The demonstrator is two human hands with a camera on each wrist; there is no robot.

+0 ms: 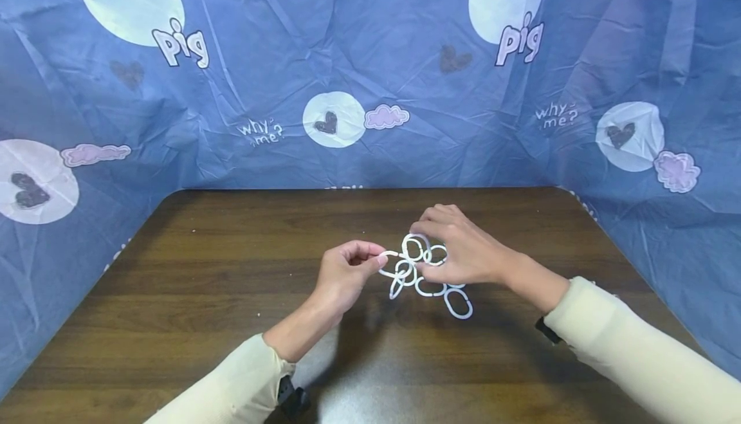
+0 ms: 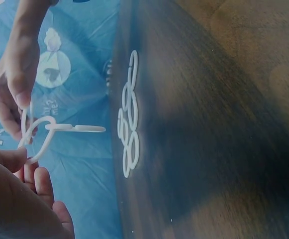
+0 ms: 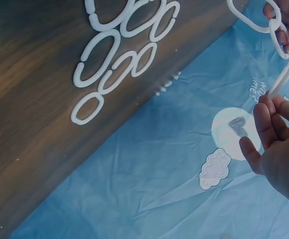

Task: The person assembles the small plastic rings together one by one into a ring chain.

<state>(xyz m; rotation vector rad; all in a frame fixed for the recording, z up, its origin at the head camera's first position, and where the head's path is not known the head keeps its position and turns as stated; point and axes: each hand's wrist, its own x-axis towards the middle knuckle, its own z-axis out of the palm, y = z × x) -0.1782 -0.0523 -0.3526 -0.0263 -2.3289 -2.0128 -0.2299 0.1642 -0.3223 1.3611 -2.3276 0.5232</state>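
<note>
White oval plastic chain links, each with a small gap, hang joined between the hands above the table. My left hand (image 1: 345, 277) pinches one chain link (image 2: 48, 143) between thumb and fingers. Across from it, my right hand (image 1: 463, 248) pinches another chain link (image 3: 284, 78) of the same held piece by its end. A further link (image 2: 90, 129) of this piece dangles free of the fingers in the left wrist view. Below, several more links (image 3: 115, 50) lie close together on the table; the right hand partly covers them in the head view.
The brown wooden table (image 1: 202, 321) spreads under both hands. A blue printed curtain (image 1: 370, 44) stands behind its far edge and along both sides. Tiny white specks dot the tabletop.
</note>
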